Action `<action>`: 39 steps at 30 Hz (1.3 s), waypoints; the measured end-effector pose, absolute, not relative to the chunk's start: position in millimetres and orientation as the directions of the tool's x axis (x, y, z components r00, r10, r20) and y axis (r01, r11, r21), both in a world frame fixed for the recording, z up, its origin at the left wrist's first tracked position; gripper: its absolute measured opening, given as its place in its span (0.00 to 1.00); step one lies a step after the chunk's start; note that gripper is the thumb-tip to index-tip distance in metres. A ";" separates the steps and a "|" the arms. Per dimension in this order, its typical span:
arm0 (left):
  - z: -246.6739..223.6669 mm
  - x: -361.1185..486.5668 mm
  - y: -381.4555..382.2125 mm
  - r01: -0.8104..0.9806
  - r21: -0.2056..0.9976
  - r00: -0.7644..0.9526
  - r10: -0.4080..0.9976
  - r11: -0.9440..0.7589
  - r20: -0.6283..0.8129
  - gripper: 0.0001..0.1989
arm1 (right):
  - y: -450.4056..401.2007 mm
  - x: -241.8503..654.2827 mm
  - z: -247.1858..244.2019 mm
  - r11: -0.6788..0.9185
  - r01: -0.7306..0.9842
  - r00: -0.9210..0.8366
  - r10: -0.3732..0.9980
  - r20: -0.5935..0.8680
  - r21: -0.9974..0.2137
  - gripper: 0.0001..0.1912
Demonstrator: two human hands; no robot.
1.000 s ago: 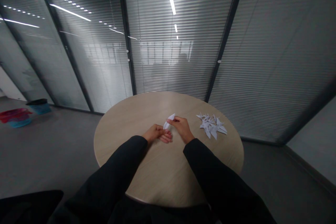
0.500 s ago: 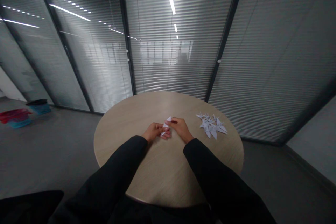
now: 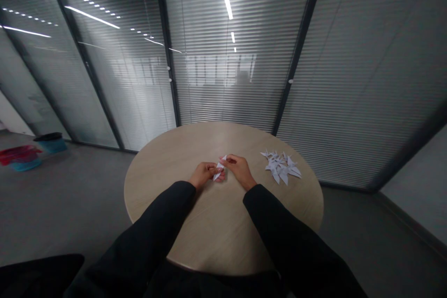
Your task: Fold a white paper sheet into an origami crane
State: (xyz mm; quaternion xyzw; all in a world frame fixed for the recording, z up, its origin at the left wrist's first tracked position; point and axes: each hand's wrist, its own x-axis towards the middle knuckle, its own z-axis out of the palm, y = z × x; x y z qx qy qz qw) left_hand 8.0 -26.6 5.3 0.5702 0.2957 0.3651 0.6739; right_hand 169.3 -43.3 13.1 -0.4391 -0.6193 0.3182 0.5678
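A small folded white paper [image 3: 219, 166] is held between both hands above the middle of the round wooden table [image 3: 216, 223]. My left hand [image 3: 204, 174] grips its lower left part, with the thumb on top and fingertips showing beneath. At the paper's upper right end, my right hand [image 3: 239, 168] pinches it between thumb and fingers. To the right of my hands, several folded white paper pieces [image 3: 281, 167] with pointed tips lie in a pile on the table. The fine folds of the held paper are too small to tell.
Glass panels with blinds [image 3: 230, 98] stand just behind the table. On the floor at the far left are a blue bin with a black liner [image 3: 52, 143] and one with a red liner [image 3: 23, 156]. A dark object [image 3: 38, 274] is at the lower left.
The fingers have shifted slightly around the folded paper. Both hands still hold it, and the paper pile lies as before.
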 end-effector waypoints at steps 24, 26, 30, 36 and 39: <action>6.7 10.8 -24.7 -0.172 0.981 0.491 0.856 -0.091 0.165 0.23 | -41.0 169.0 7.1 0.405 0.098 0.057 0.910 0.412 -0.909 0.17; 7.6 10.6 -25.8 -0.162 0.978 0.499 0.845 -0.129 0.194 0.23 | -41.7 168.8 7.5 0.396 0.078 0.065 0.914 0.401 -0.915 0.17; 6.7 10.9 -25.9 -0.153 0.977 0.503 0.840 -0.146 0.204 0.22 | -43.0 168.1 9.1 0.394 0.075 0.098 0.911 0.400 -0.916 0.17; 4.5 12.6 -24.4 -0.153 0.984 0.488 0.858 -0.095 0.159 0.27 | -43.7 165.9 11.2 0.420 0.065 0.055 0.904 0.424 -0.905 0.15; 6.3 12.7 -26.1 -0.164 0.984 0.477 0.868 -0.064 0.136 0.28 | -42.1 165.5 10.2 0.418 0.066 0.078 0.903 0.422 -0.906 0.16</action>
